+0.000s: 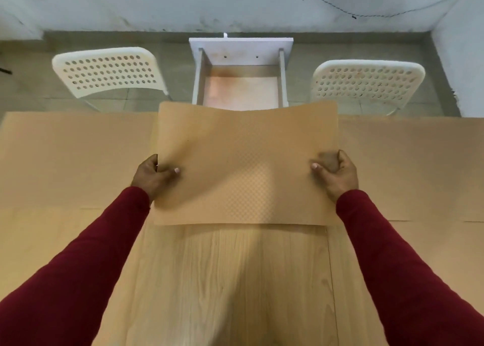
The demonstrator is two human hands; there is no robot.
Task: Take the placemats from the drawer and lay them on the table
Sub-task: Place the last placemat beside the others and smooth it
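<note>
I hold a tan, finely textured placemat (246, 162) flat over the middle of the wooden table (230, 280). My left hand (154, 176) grips its left edge and my right hand (335, 172) grips its right edge, thumbs on top. Its far edge curls up slightly and overlaps the open white drawer (241, 83), which sticks out from the table's far side; the visible part of the drawer's bottom is bare. Another tan placemat (76, 159) lies flat on the table to the left, and one more placemat (411, 167) lies to the right.
Two white perforated chairs stand beyond the table, a left chair (110, 70) and a right chair (369, 81), either side of the drawer. Behind them are a grey tiled floor and a pale wall with a cable (379, 13).
</note>
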